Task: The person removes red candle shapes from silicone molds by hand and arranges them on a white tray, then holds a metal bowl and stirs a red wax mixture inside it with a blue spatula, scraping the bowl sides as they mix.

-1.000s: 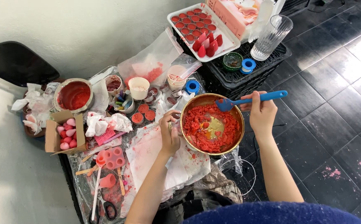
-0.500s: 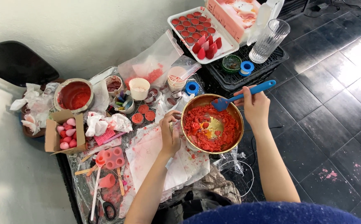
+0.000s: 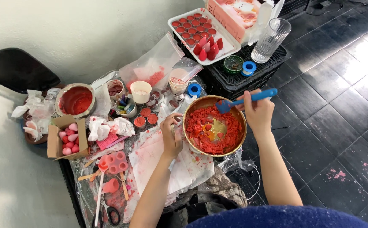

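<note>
The right hand (image 3: 258, 113) is clamped around the handle of a blue silicone spatula (image 3: 245, 99), whose blade dips into the far edge of a round brass-coloured metal bowl (image 3: 214, 125) holding crumbly red paste with a yellow patch at its centre. The left hand (image 3: 172, 134) curls its fingers against the bowl's near-left rim, gripping it. An open brown cardboard box (image 3: 65, 138) of pink and red pieces sits far left. A white tray (image 3: 203, 33) of red moulds rests on one black plastic crate (image 3: 251, 74), beside one clear ribbed glass (image 3: 270, 40) and two blue tape rolls (image 3: 249, 67).
</note>
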